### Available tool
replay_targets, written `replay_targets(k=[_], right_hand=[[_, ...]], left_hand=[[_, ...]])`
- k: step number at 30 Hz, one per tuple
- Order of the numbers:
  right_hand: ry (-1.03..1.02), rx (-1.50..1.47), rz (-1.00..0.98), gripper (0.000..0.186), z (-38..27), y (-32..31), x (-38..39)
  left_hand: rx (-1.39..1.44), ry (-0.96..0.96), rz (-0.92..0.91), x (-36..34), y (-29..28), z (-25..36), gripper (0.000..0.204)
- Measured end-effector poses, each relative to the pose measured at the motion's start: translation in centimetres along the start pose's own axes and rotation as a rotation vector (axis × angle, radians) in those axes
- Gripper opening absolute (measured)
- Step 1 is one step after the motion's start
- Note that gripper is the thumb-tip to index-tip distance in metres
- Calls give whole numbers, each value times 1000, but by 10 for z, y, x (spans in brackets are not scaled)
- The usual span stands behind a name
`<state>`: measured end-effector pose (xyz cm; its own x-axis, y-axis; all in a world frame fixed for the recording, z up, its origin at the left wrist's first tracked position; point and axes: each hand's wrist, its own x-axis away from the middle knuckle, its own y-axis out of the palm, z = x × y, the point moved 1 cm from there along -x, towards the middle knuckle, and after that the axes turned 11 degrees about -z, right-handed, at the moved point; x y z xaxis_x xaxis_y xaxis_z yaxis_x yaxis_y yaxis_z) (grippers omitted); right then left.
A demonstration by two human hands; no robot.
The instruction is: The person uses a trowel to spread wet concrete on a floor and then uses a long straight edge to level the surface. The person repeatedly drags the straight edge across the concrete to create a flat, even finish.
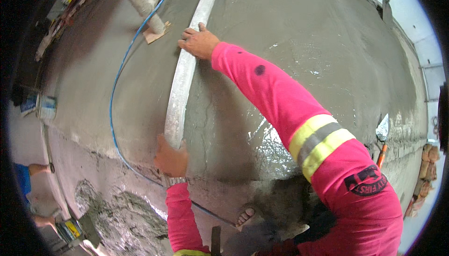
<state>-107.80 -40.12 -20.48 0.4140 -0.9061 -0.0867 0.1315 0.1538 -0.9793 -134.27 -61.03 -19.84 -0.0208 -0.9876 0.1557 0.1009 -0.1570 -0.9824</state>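
A long, pale, mortar-smeared screed board (180,85) lies lengthwise across the wet grey mortar surface (290,31). Its near end is in my left hand (171,158), whose fingers wrap round it. Farther along, my right hand (199,42) grips the same board from its right side, with fingers curled over the top. Wet mortar to the right of the board shines with water, and a rough ridge runs along the board's right edge. A blue cable (112,101) curves past on the left and passes behind my left wrist.
A post (140,3) stands on a small wood piece (155,33) at the far left. A trowel (382,129) with an orange handle lies at the right. Loose wet mortar (126,218) is heaped at the lower left, near another person's leg (39,168). A bucket (47,107) stands left.
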Motion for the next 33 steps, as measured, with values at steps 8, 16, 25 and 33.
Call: replay_targets(k=[8,16,25,33], right_hand=[[-9,1,-57,27,5,0,14],[-54,-29,-61,24,-19,-11,59],[-63,-33,-72,22,-33,-17,93],[-79,-40,-14,16,-50,-24,125]], left_hand=[[-58,64,-10,9,8,4,71],[-45,94,-25,66,11,6,71],[28,111,-31,106,19,7,66],[51,56,-171,145,18,12,81]])
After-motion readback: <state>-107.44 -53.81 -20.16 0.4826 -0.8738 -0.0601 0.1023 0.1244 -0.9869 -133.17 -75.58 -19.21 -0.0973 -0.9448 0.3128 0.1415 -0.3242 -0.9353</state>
